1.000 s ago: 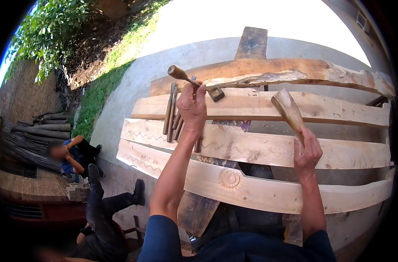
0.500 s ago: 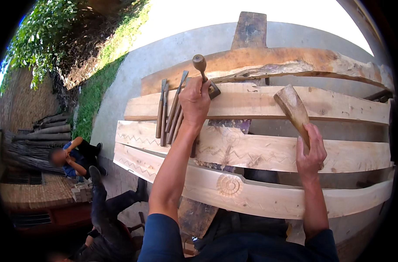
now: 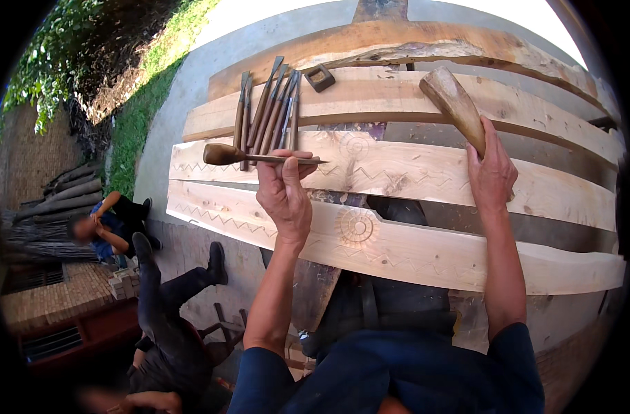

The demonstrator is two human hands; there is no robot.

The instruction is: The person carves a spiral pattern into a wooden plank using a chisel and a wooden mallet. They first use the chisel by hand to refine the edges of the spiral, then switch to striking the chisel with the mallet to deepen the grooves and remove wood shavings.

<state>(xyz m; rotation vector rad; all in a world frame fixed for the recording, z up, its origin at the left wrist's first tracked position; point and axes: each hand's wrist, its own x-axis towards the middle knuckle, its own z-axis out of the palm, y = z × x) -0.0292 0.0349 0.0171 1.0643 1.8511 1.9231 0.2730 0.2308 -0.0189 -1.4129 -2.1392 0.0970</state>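
Note:
My left hand (image 3: 286, 196) grips a chisel (image 3: 221, 154) with a rounded wooden handle, held almost level, its thin metal end pointing right over a pale board with scored zigzags (image 3: 404, 172). In my right hand (image 3: 493, 169) is a wooden mallet (image 3: 449, 102), its broad end raised up-left above the boards. Several wooden-handled chisels (image 3: 265, 114) lie side by side across the boards behind my left hand, beside a small dark square object (image 3: 319, 79). The nearest board (image 3: 460, 265) carries a carved round rosette (image 3: 359, 225) and zigzag lines.
More long planks (image 3: 536, 117) lie behind, over a dark stained support (image 3: 380, 10). At left, two people sit by the paving: one in blue (image 3: 111, 245), one in dark trousers (image 3: 159, 310). Stacked logs (image 3: 66, 196), small blocks (image 3: 121, 283) and grass (image 3: 132, 131) are beyond.
My left hand has moved down and turned the chisel level, away from the dark square object. The mallet has risen in the picture. The boards appear higher as the view has shifted.

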